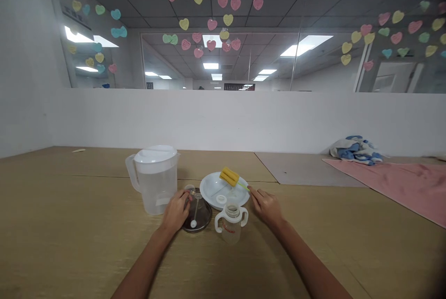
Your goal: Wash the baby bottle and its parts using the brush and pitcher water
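right hand [266, 206]: we grip the yellow brush [229, 176] | left hand [176, 209]: curled by clear cap [190, 188] | we can't tell if it's holding

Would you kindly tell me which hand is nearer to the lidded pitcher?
Left. The left hand is close beside the lidded pitcher, at its lower right; the right hand is farther off, right of the white bowl, holding the yellow sponge brush.

No text can be read — the red lettering [228, 229] on the 2-handled bottle [231, 233] is too small, the dark sign [75, 17] at upper left is blurred, and the writing on the heart-shaped notes [186, 44] is illegible.
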Available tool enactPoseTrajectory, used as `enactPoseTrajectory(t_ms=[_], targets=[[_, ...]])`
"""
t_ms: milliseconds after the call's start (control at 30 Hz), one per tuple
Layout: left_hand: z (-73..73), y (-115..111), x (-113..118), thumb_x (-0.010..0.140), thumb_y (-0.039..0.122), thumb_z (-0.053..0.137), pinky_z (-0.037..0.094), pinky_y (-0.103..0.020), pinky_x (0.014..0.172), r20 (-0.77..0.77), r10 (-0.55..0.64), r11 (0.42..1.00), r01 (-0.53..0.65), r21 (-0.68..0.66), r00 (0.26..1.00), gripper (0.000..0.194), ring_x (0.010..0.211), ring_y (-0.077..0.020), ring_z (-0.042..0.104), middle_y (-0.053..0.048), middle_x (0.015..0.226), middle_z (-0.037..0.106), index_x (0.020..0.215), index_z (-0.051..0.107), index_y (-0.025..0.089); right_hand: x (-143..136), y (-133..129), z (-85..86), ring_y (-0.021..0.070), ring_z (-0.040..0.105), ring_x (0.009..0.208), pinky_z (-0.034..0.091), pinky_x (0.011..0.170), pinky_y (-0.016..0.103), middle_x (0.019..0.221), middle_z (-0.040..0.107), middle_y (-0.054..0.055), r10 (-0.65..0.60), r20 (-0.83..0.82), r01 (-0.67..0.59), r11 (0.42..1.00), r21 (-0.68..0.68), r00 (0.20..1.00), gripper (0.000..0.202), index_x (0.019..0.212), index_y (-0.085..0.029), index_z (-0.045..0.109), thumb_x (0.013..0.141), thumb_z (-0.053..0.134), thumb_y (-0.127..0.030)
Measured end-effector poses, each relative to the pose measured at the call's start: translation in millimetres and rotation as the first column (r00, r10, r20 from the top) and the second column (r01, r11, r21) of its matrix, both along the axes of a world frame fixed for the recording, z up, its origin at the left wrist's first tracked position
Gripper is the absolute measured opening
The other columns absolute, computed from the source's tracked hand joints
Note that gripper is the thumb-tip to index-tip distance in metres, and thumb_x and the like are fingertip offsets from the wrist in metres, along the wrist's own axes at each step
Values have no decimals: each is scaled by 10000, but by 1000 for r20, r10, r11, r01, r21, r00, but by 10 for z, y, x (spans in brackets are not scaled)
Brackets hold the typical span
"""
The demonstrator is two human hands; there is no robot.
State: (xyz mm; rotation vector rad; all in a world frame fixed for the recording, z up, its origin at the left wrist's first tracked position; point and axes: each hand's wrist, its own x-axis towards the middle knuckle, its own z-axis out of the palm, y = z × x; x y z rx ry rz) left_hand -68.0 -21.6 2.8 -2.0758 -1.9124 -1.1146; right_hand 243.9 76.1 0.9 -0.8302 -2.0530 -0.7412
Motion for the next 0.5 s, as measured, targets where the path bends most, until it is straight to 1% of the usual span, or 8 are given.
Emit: enactPoseTrajectory(t_ms=[100,167,267,333,367,400,433,500], targets=[[8,-26,2,757,125,402,430,-359,883,11,-5,1000,5,4,1000,172,993,-203,551,-58,1009,604,766,556,199,10,11,-8,108,539,533,332,530,244,617,603,26,-12,-5,12,1000,-9,1000,321,1035,-157,658,906,367,-202],[59,-47,24,786,152,391,427,-352,874,41,-3,999,1,50,999,173,962,-197,555,-55,980,609,790,558,200,18,9,0,108,540,534,335,530,242,626,608,30,-20,-7,20,1000,-17,1000,321,1035,-157,658,902,369,-200],[254,-34,154,835,221,360,428,-352,844,107,16,983,-36,180,994,207,914,-200,556,-59,931,617,869,563,198,29,-5,27,109,549,546,341,531,234,643,618,35,-40,-21,39,999,-32,999,326,1035,-161,659,899,365,-197],[437,35,326,847,262,354,418,-365,842,84,3,979,-20,202,996,237,913,-213,551,-67,914,623,897,576,195,34,-18,47,111,559,555,344,533,231,647,623,35,-51,-31,50,998,-38,998,326,1033,-162,659,899,363,-198],[526,92,434,844,256,353,405,-367,865,42,-41,987,34,158,998,248,931,-213,549,-71,933,628,902,586,193,36,-24,56,113,564,559,344,535,230,649,626,34,-56,-36,55,998,-40,998,326,1030,-163,659,899,363,-198],[603,161,550,837,237,355,385,-365,898,7,-96,993,95,67,995,257,964,-211,544,-77,960,632,906,598,190,38,-29,63,113,567,560,344,535,230,649,628,34,-62,-44,60,997,-40,997,324,1027,-164,659,899,364,-199],[662,241,669,826,217,363,359,-366,931,-18,-147,987,145,-67,989,265,1005,-213,532,-85,1002,631,923,608,188,39,-33,68,113,569,561,345,536,230,652,630,33,-69,-55,66,997,-39,996,321,1024,-166,660,899,366,-199],[714,417,887,767,208,455,378,-345,902,-20,-220,960,213,-181,975,206,963,-218,561,-88,940,659,838,647,191,42,-32,70,112,571,561,346,538,229,652,634,32,-80,-87,77,996,-36,993,314,1015,-167,662,898,372,-201]])
